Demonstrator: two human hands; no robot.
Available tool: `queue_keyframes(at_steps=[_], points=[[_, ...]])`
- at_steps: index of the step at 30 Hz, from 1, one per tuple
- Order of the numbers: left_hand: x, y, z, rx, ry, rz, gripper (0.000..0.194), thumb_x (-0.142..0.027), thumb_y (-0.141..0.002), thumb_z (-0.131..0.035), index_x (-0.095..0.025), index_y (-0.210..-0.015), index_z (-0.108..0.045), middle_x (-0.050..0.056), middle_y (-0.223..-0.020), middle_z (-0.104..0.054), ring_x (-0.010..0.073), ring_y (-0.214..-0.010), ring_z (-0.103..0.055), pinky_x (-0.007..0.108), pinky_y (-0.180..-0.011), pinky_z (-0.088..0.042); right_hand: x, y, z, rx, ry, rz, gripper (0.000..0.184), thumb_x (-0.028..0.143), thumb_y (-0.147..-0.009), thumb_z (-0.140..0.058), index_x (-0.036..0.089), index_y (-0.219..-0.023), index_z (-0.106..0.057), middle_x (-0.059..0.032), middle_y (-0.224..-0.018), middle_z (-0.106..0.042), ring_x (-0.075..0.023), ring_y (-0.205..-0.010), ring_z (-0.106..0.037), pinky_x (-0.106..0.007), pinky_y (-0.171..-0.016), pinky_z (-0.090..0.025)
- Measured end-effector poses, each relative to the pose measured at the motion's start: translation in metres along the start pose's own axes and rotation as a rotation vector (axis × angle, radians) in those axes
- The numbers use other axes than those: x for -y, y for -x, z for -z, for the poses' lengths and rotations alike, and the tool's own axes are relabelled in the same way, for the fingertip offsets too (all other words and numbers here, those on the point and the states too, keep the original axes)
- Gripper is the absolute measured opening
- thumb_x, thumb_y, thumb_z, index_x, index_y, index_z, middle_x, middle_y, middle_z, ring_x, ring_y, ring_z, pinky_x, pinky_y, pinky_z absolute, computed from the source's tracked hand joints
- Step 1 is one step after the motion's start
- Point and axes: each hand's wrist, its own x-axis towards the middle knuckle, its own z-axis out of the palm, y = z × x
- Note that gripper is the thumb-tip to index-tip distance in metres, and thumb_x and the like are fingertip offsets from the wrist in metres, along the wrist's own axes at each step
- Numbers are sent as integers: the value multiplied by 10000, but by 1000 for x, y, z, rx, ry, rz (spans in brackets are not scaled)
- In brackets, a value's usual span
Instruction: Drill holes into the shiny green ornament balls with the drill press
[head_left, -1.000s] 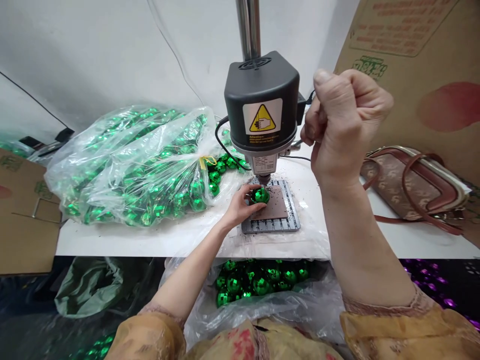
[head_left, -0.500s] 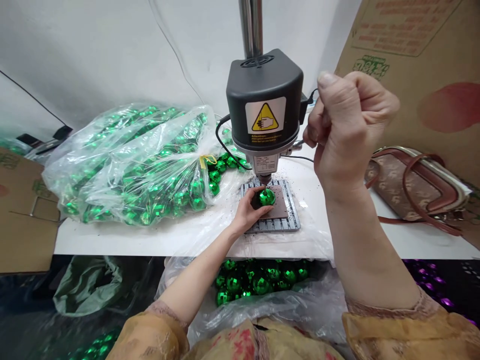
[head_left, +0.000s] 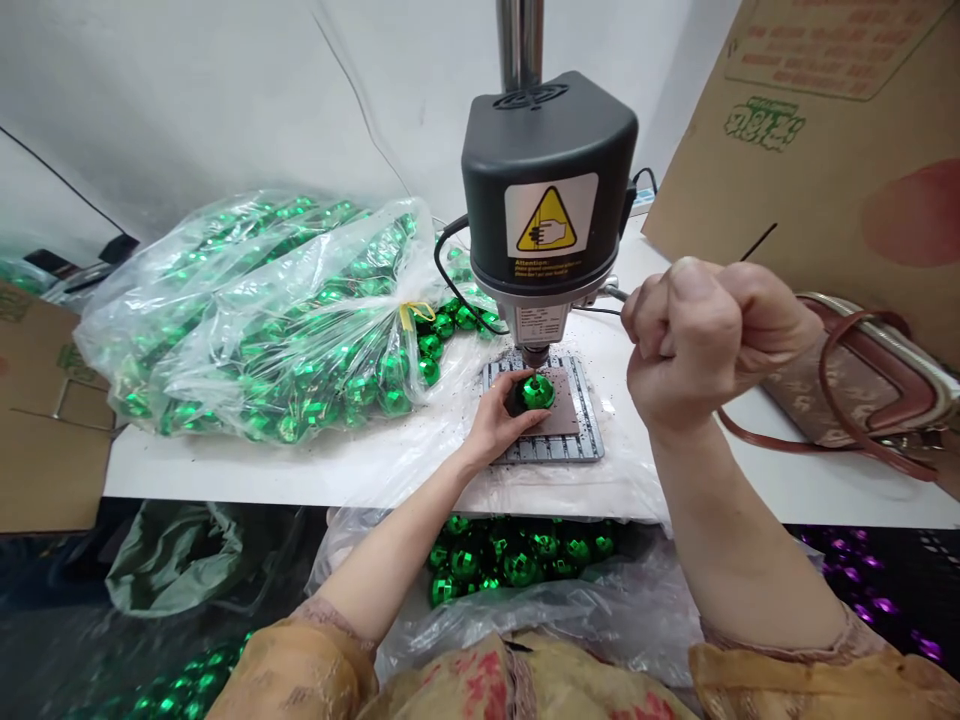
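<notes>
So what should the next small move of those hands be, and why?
Probably ease the metal feed lever down with the right hand, bringing the drill chuck onto the green mirrored ball. The right hand is closed around that lever, and the left hand steadies the ball on the brown pad just beneath the chuck.

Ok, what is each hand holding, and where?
The left hand grips a green mirrored ball by its side; the right fist grips the bench drill's feed lever near its end.
</notes>
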Motion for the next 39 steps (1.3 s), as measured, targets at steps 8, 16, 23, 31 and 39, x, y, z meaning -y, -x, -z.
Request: queue_keyframes(at_steps=[8,16,23,31,39], points=[[1,0,1,11,12,9,620,-375,-739,-840,-184,-1266,-574,121,-1217,-661,287,-1147,-626,459,-1031,-490,0,8,9,30,155,-136,588,366,-877,-571,191,-530,-131,54,-466,-175,-44,-419,-179,-295,-438,-168],[4,0,1,10,10,-10,612,-395,-742,-839,-198,-1261,-584,110,-1211,-669,279,-1137,-636,451,-1025,-502,-5,18,18,46,93,-41,579,298,-835,-611,180,-486,-164,51,-457,-216,-49,-403,-235,-279,-416,-195],[0,0,1,10,10,4,612,-394,-742,-837,-188,-1255,-577,115,-1205,-664,279,-1135,-632,449,-1018,-499,-9,19,19,83,54,124,477,150,-825,-568,176,-555,-175,57,-468,-272,-43,-389,-281,-253,-397,-254],[3,0,0,0,15,-5,603,-404,-743,-835,-191,-1243,-574,111,-1222,-658,271,-1143,-632,441,-1022,-500,-17,32,27,131,-6,195,444,95,-782,-549,182,-557,-176,69,-453,-263,-38,-376,-256,-258,-405,-262],[-5,-2,-3,-65,-7,-8,605,-408,-713,-858,-187,-1205,-582,105,-1189,-674,265,-1125,-644,427,-998,-516,0,-15,-7,-88,56,-133,477,140,-788,-613,210,-489,-247,75,-400,-244,-50,-354,-251,-267,-377,-159]])
